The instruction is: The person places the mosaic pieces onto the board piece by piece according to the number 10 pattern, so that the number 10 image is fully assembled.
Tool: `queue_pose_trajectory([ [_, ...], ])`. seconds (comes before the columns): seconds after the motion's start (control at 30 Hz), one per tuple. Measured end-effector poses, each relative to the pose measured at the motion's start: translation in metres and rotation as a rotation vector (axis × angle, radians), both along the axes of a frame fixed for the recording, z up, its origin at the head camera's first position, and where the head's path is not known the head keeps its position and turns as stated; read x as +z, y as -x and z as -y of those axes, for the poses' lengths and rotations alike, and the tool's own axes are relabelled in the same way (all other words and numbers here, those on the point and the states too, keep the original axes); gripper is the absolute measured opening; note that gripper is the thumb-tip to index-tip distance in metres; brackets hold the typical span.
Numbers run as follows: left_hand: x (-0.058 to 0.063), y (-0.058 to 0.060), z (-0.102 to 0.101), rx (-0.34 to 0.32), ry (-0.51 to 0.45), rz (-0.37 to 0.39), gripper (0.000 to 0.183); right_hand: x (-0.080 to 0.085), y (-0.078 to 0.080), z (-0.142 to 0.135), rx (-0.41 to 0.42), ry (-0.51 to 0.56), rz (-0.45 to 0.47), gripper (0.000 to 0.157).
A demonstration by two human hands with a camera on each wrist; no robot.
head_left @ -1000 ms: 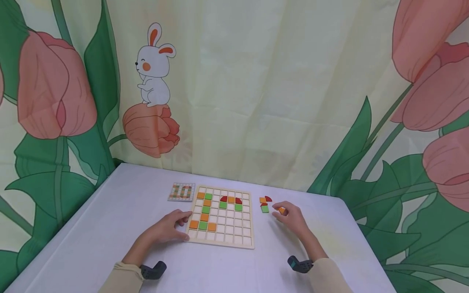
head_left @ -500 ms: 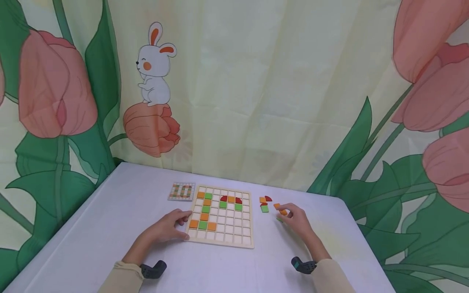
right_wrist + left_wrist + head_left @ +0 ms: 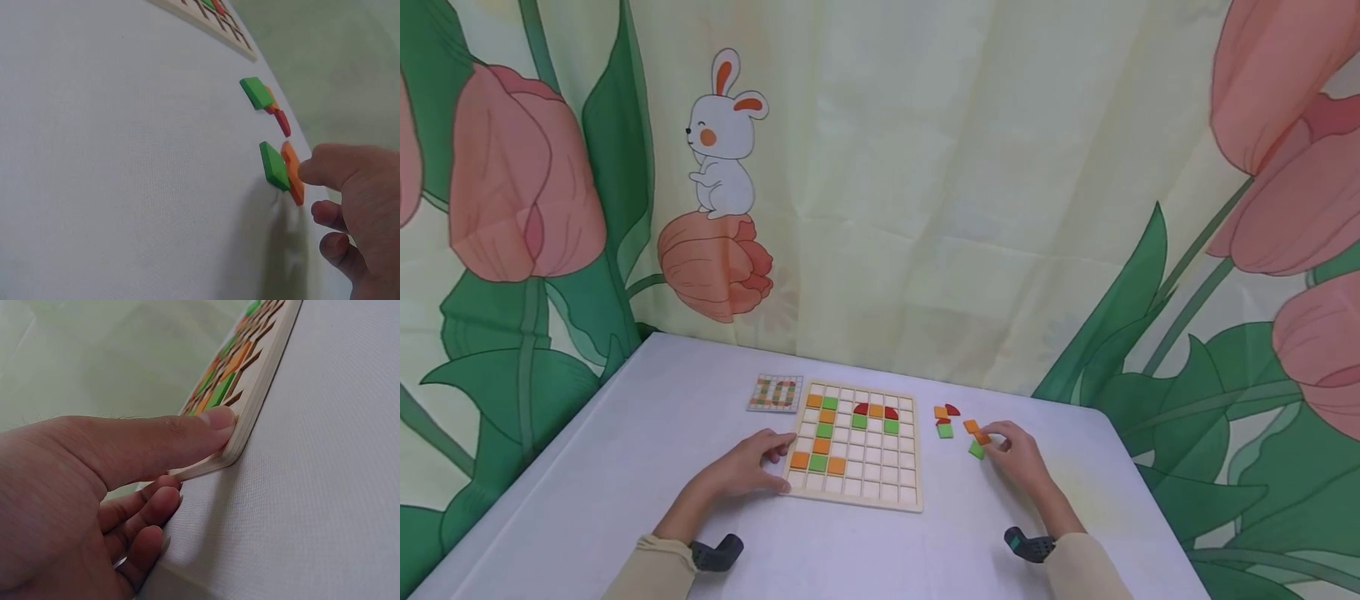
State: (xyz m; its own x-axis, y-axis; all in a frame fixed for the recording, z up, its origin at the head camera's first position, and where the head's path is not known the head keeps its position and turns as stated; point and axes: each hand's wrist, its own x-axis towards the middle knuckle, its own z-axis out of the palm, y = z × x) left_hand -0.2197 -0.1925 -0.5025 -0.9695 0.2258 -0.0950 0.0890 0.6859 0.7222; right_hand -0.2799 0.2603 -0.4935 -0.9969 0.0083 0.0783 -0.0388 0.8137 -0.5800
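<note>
From the head view, a wooden grid board (image 3: 855,447) lies flat on the white table (image 3: 625,467), partly filled with orange, green and red tiles. The left hand (image 3: 747,465) rests at the board's near left corner, fingers relaxed against its edge. The right hand (image 3: 1018,457) lies to the right of the board, fingertips at a green tile (image 3: 976,450) and an orange tile (image 3: 982,437); a further cluster of loose tiles (image 3: 943,420) sits between hand and board. A small pattern card (image 3: 776,392) lies beyond the board's far left corner. From the left wrist view, the thumb (image 3: 169,440) presses flat against the board's rim (image 3: 250,412), the other fingers loosely curled beneath, gripping nothing. From the right wrist view, one fingertip (image 3: 312,170) touches the orange tile (image 3: 292,172), with the green tile (image 3: 274,165) just beside it; the remaining fingers are loosely curled and hold nothing.
</note>
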Motion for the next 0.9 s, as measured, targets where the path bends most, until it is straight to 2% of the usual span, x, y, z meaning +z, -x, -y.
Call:
queue_pose_trajectory([
  [0.47,0.0,0.001,-0.001,-0.015,-0.002,0.002,0.082,-0.009,0.011,-0.007,-0.024,-0.024,0.061,0.033],
  [0.9,0.001,-0.001,-0.001,0.005,0.004,0.011,0.082,-0.009,0.01,-0.001,-0.02,-0.036,0.062,0.033],
])
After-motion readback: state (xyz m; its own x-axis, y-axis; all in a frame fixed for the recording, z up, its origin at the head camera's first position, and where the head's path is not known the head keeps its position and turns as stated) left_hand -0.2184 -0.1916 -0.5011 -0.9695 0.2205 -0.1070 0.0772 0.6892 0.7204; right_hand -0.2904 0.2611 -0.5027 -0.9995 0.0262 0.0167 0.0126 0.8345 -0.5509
